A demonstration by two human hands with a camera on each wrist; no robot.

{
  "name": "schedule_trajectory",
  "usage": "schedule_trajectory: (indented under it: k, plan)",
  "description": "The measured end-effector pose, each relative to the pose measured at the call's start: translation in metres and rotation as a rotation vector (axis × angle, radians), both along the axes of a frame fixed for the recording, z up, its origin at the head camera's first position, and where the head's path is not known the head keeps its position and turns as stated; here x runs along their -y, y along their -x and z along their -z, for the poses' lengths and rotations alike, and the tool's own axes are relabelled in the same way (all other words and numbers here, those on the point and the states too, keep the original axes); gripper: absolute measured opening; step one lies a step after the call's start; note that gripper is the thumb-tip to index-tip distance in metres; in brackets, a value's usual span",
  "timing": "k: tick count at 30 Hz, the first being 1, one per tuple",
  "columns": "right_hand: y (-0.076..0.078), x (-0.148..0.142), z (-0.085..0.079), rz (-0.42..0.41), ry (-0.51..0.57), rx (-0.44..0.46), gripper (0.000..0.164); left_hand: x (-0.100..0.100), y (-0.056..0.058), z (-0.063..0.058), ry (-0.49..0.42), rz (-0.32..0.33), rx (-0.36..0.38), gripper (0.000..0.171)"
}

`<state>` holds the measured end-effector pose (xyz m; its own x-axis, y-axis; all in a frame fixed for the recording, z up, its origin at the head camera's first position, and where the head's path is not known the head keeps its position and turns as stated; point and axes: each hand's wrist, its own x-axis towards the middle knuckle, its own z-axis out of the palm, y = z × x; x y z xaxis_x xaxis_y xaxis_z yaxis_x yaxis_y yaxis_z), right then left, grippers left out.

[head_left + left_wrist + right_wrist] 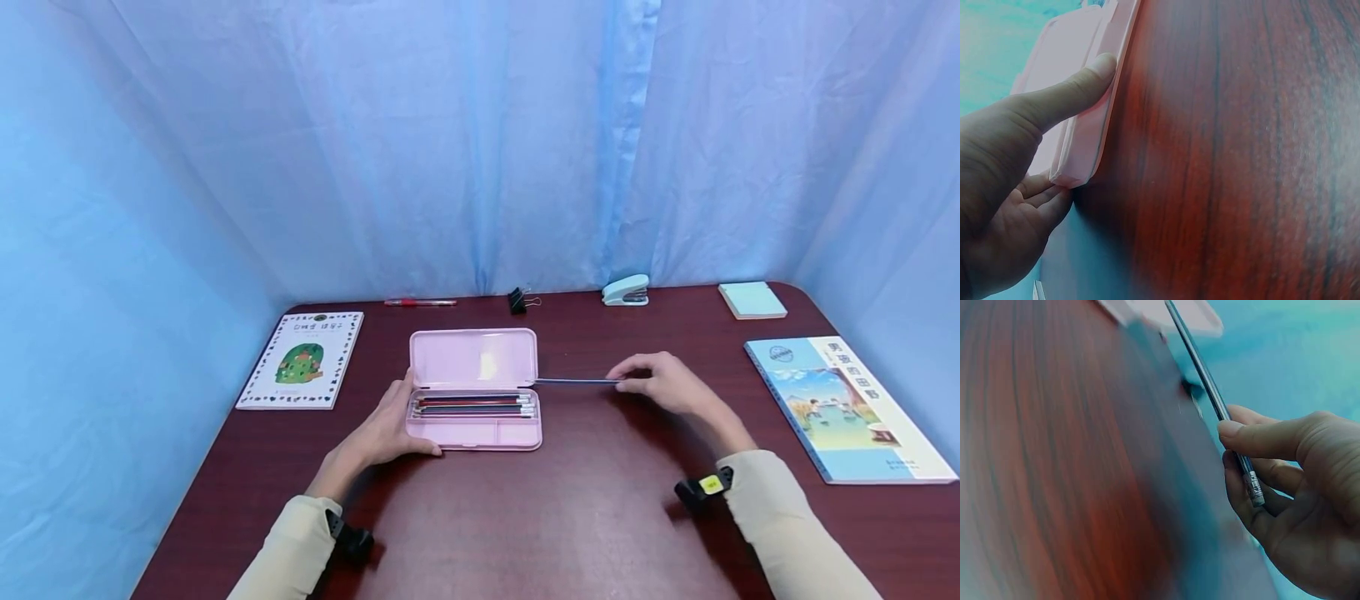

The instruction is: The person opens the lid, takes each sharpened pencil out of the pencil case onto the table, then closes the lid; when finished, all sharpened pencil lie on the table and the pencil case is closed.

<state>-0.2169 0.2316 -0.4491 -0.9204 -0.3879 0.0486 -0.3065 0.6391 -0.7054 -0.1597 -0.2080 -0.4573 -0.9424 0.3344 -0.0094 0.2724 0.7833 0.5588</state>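
Observation:
A pink pencil case lies on the table with its lid raised. Several pencils with white eraser ends rest in its rear compartment; the front compartments hold nothing visible. My left hand grips the case's left end, thumb along the front edge and fingers round the side. Right of the case, my right hand pinches a dark striped pencil between thumb and fingers near its eraser end. In the head view this pencil points left, its far tip near the case's hinge corner.
Along the table's back edge lie a red pen, a black binder clip, a mint stapler and a pale notepad. A white book lies at left, a larger blue-and-white book at right. Curtains surround the table.

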Motion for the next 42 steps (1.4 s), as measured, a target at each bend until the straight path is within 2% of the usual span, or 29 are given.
schedule_trajectory:
  k: [4, 8, 13, 21, 25, 28, 32, 38, 42]
  plan:
    - [0.003, -0.027, 0.01, 0.05, -0.035, 0.025, 0.012, -0.001, 0.0, -0.001, 0.018, 0.0, 0.011, 0.129]
    - [0.006, -0.042, 0.019, 0.113, -0.078, 0.02, 0.012, -0.001, 0.0, -0.002, 0.028, -0.005, 0.023, 0.13]
    - [0.009, -0.049, 0.024, 0.155, -0.107, -0.021, 0.013, -0.002, 0.0, -0.002, 0.034, -0.008, 0.025, 0.13]
    - [0.007, -0.045, 0.022, 0.143, -0.13, -0.138, 0.015, -0.001, 0.0, -0.002, 0.031, -0.008, 0.029, 0.13]
    - [0.004, -0.017, 0.011, 0.112, -0.069, -0.267, 0.019, -0.001, 0.0, -0.002, 0.037, -0.008, 0.031, 0.13]
    - [0.001, 0.016, 0.001, 0.063, 0.022, -0.312, 0.023, -0.001, 0.0, -0.002, 0.037, -0.006, 0.034, 0.13]
    - [-0.001, 0.061, -0.002, -0.016, 0.107, -0.251, 0.027, 0.0, 0.001, -0.002, 0.033, -0.004, 0.044, 0.13]
    - [-0.01, 0.116, 0.007, -0.137, 0.201, -0.111, 0.03, 0.0, 0.001, -0.001, 0.038, 0.001, 0.035, 0.13]
    - [-0.016, 0.139, 0.011, -0.218, 0.182, -0.14, 0.03, 0.0, 0.001, -0.001, 0.033, 0.003, 0.023, 0.129]
